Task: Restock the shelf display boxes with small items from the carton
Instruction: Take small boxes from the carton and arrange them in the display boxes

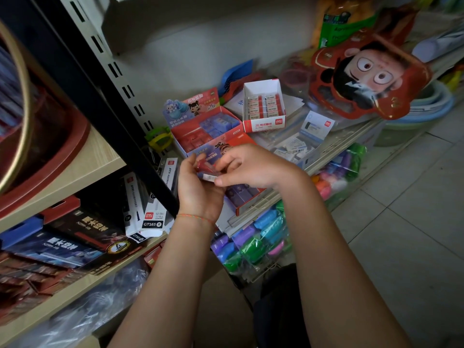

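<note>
My left hand [197,189] cups several small red and blue erasers [204,167] above the near display box [244,197], which holds purple erasers. My right hand [247,168] meets it from the right, thumb and fingers pinching one small eraser [209,177] at the left palm. Behind stands a second red display box [200,131] with blue and red erasers and a cartoon header card. Further back a white and red 2B eraser box [263,106] is partly filled.
A black shelf upright [108,106] slants just left of my hands. White GT165 boxes [153,217] lie below it. A clear bag of white erasers [298,144] lies right of the boxes. Coloured clay packs [261,237] hang under the shelf edge. Tiled floor lies at right.
</note>
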Demonstrator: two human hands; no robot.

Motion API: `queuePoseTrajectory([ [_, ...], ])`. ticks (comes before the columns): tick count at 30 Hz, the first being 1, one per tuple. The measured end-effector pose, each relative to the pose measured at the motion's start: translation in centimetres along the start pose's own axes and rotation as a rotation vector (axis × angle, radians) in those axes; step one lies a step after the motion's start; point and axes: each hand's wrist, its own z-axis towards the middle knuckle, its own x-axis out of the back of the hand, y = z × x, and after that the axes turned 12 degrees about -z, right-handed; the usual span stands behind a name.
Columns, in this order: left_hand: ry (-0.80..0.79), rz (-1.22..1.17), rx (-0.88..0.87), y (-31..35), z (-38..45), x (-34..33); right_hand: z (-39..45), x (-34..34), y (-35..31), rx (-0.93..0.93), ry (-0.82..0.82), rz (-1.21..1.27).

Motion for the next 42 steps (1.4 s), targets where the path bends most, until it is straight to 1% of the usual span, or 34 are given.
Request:
queuePoseTrajectory([
  [2, 0.028, 0.016, -0.015, -0.1, 0.0, 0.1, -0.6, 0.8, 0.4, -0.027, 0.014, 0.001],
  [5, 0.071, 0.081, -0.046, -0.3, 0.3, 0.3, -1.3, 1.8, 1.4, -0.113, 0.079, -0.052],
  [7, 0.13, 0.188, -0.063, -0.4, 0.3, 0.3, -1.4, 1.8, 1.9, -0.203, 0.102, -0.081],
  [10, 0.176, 0.403, -0.148, -0.3, 0.1, 0.3, -1.3, 0.9, 2.1, -0.311, 0.054, -0.144],
  [13, 0.159, 0.596, -0.197, -0.4, -0.5, 0.1, -0.4, -0.4, 2.5, -0.362, 0.008, -0.234],
  [16, 0.119, 0.745, -0.207, -0.5, -1.0, -0.1, 0.2, -1.6, 2.4, -0.402, 0.072, -0.408],
  [18, 0.113, 0.771, -0.21, -0.6, -1.2, -0.1, 0.4, -2.1, 2.2, -0.435, 0.122, -0.492],
  [20, 0.119, 0.771, -0.2, -0.6, -1.2, 0.0, 0.5, -2.2, 2.1, -0.422, 0.121, -0.508],
  [25, 0.124, 0.752, -0.187, -0.6, -1.2, 0.6, 0.8, -1.8, 2.6, -0.383, 0.002, -0.424],
  [27, 0.121, 0.789, -0.202, -0.7, -1.1, 0.7, 0.8, -1.8, 2.7, -0.382, 0.004, -0.431],
  [32, 0.051, 1.141, -0.29, -0.8, -0.3, 0.4, 1.3, -2.3, 3.1, -0.393, 0.082, -0.435],
  [36, 0.012, 1.406, -0.326, -0.7, 0.1, 0.0, 1.8, -2.2, 3.7, -0.386, 0.085, -0.416],
  [37, 0.006, 1.417, -0.317, -0.7, 0.2, -0.1, 1.9, -2.2, 3.8, -0.378, 0.083, -0.416],
  [38, 0.008, 1.377, -0.284, -0.8, 0.2, -0.2, 2.0, -2.2, 3.9, -0.369, 0.091, -0.419],
  [42, 0.055, 0.947, -0.063, -0.4, -0.1, -0.9, 1.9, -2.4, 3.9, -0.357, 0.142, -0.451],
])
